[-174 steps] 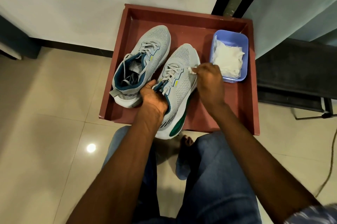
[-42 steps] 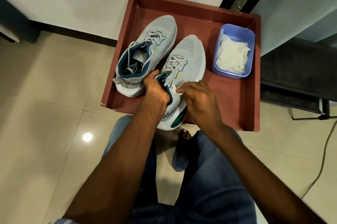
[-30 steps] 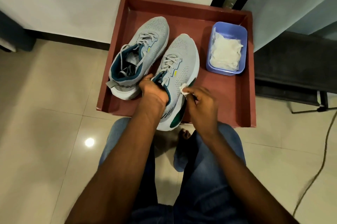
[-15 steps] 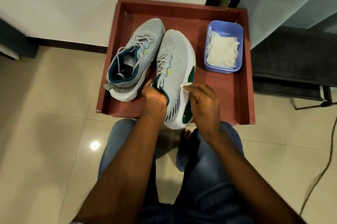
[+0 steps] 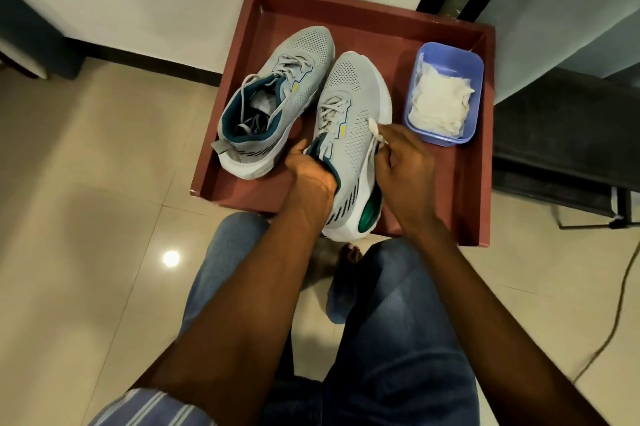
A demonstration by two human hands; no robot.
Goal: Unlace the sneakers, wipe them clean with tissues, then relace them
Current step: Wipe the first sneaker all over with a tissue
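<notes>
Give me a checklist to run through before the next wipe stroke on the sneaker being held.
1. Left hand steadies the near sneaker at its collar: ok.
2. Right hand pinches a tissue against the sneaker's side: ok.
3. Spare tissues in the blue tub: ok.
4. Near sneaker unlaced before wiping: not ok, laces still threaded.
5. Tissue still clean enough: cannot tell.
6. Other sneaker lies apart from the wiping path: ok.
</notes>
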